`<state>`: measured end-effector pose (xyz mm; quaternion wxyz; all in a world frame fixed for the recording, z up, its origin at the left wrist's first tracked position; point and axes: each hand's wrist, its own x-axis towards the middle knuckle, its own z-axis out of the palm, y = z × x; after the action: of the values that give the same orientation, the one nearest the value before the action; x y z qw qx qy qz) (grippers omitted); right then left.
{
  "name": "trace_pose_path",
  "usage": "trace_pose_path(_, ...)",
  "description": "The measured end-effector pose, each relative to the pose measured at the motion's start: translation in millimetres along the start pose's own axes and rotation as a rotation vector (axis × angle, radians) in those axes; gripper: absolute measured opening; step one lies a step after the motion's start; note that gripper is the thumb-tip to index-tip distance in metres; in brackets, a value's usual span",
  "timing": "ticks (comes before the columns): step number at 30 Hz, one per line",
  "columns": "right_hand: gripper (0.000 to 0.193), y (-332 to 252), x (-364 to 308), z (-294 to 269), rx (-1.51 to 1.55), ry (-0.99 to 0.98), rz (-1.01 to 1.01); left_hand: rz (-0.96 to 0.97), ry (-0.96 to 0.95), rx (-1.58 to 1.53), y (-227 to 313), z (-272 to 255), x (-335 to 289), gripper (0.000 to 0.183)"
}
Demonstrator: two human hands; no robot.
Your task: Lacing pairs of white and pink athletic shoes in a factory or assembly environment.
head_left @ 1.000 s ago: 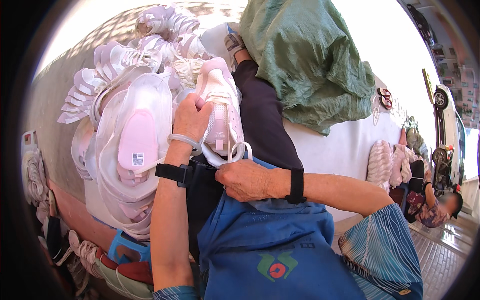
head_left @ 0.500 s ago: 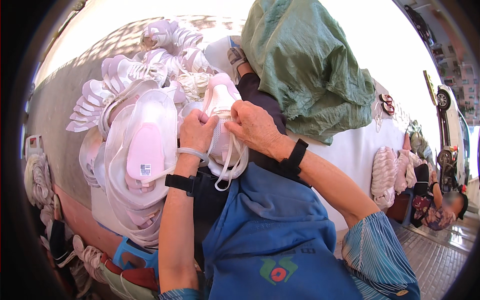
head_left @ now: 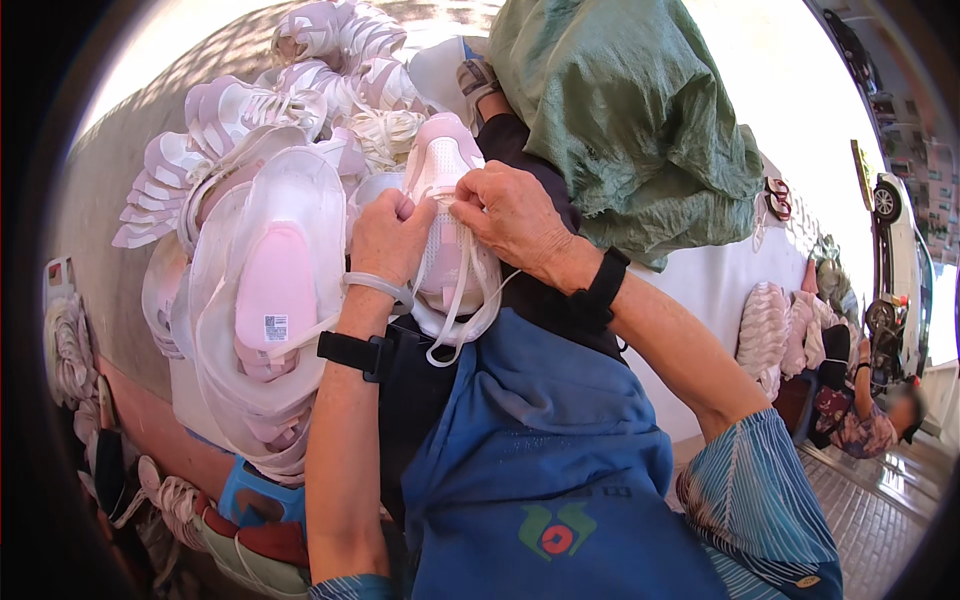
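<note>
A white and pale pink sneaker upper [head_left: 447,158] lies over my lap, its toe pointing away from me. Its white shoelace [head_left: 464,275] runs loose in loops down toward the opening. My left hand [head_left: 392,236] is closed at the left edge of the lacing area, thumb and forefinger pressed together on the shoe. From the other side, my right hand [head_left: 522,222] pinches the lace close to the upper eyelets, its fingertips almost meeting the left ones. What lies exactly between the fingertips is partly hidden.
Nested pale shoe uppers [head_left: 275,285] stand close on the left, with more piled uppers [head_left: 240,115] beyond. A large green woven sack [head_left: 625,120] bulges at the far right. A blue plastic stool [head_left: 262,492] stands lower left. Another person [head_left: 862,410] sits at the far right.
The view has shifted slightly, so the sneaker and both hands appear a little higher. Both hands stay at the lacing area, with only small finger movements.
</note>
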<state>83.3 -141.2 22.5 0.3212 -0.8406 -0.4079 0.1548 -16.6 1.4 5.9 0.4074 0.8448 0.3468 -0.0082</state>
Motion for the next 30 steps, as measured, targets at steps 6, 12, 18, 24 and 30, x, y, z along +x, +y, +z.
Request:
trace_pose_path(6,0.021,1,9,-7,0.174,-0.113,0.178,0.028,0.008,-0.028,-5,3,0,0.041)
trace_pose_path(12,0.018,5,20,-5,-0.013,-0.148,0.004,0.027,-0.019,-0.08,-5,3,0,0.039)
trace_pose_path(18,0.014,1,21,-8,-0.099,-0.154,-0.102,0.028,-0.029,-0.079,-3,2,0,0.038)
trace_pose_path(24,0.021,-11,18,-3,-0.412,-0.096,-0.234,0.023,0.018,-0.022,-7,7,2,0.039)
trace_pose_path(30,0.015,6,-2,-15,-0.054,-0.102,-0.102,0.061,0.034,-0.036,-3,5,-2,0.041)
